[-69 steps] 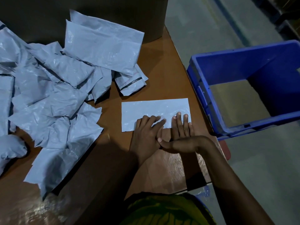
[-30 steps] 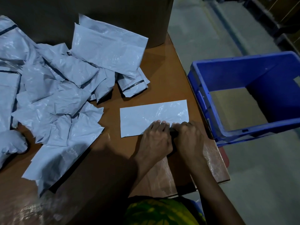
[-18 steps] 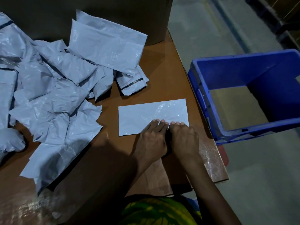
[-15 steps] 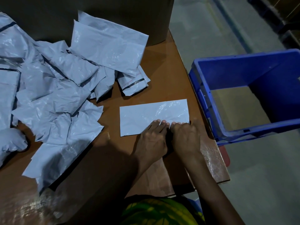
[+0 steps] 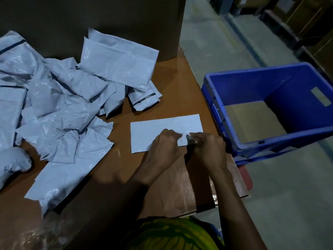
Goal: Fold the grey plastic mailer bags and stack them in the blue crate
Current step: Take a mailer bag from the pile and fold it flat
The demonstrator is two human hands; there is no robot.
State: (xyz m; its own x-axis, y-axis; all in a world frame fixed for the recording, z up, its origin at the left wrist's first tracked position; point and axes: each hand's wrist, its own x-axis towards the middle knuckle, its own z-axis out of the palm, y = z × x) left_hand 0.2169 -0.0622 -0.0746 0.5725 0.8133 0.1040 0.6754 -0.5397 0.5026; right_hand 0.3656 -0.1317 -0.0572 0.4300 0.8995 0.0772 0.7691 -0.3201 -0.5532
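Note:
A folded grey mailer bag [image 5: 158, 129] lies flat as a long strip on the brown table [image 5: 180, 98], near its right edge. My left hand [image 5: 164, 147] and my right hand [image 5: 210, 150] sit side by side at the strip's near edge, fingers curled, pinching the plastic, which puckers up between them. The blue crate [image 5: 288, 82] stands on the floor just right of the table, open, with only a bare brown bottom showing inside.
A loose heap of crumpled grey mailer bags [image 5: 59, 105] covers the table's left half. A large dark cardboard box [image 5: 108, 20] stands behind it. Shelving and boxes [image 5: 306, 24] line the far right across the grey floor.
Both hands went from flat, pressing fingers to curled fingers at the strip's near edge. The plastic now bunches up between the fingertips. The strip has stayed in place.

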